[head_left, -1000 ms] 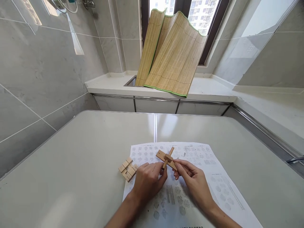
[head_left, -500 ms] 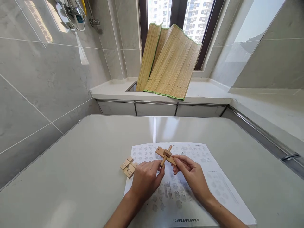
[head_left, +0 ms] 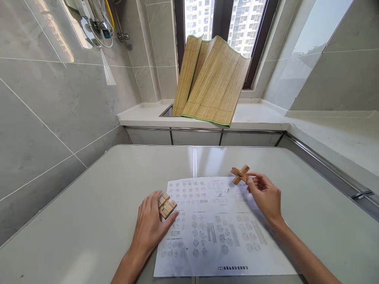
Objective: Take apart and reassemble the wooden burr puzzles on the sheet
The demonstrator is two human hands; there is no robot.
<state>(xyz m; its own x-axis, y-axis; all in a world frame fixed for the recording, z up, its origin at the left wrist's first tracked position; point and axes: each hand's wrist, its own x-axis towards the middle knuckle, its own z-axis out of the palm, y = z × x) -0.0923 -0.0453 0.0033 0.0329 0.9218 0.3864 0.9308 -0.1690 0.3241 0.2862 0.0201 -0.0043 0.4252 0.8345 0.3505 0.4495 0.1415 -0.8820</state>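
Two hands, two lots of wooden pieces, one printed sheet [head_left: 213,256] on a white table [head_left: 89,213].

Item: crossed wooden piece [head_left: 240,174], located over the sheet's far edge, right of its middle. Right hand [head_left: 268,195]: thumb and fingertips pinched on one arm of the cross.

Item: cluster of notched wooden blocks [head_left: 166,206], located at the sheet's left edge, near its far corner. Left hand [head_left: 149,217]: thumb and fingers spread apart around the cluster's near-left side; from where I stand, I cannot tell how firmly they touch.

Condition: apparently part done. The cross looks joined at its middle; the blocks sit well apart from it, not yet united. Pieces outstanding: uncounted, diagrams too small to read.

Also present: one folded bamboo mat [head_left: 216,86], well beyond the sheet.
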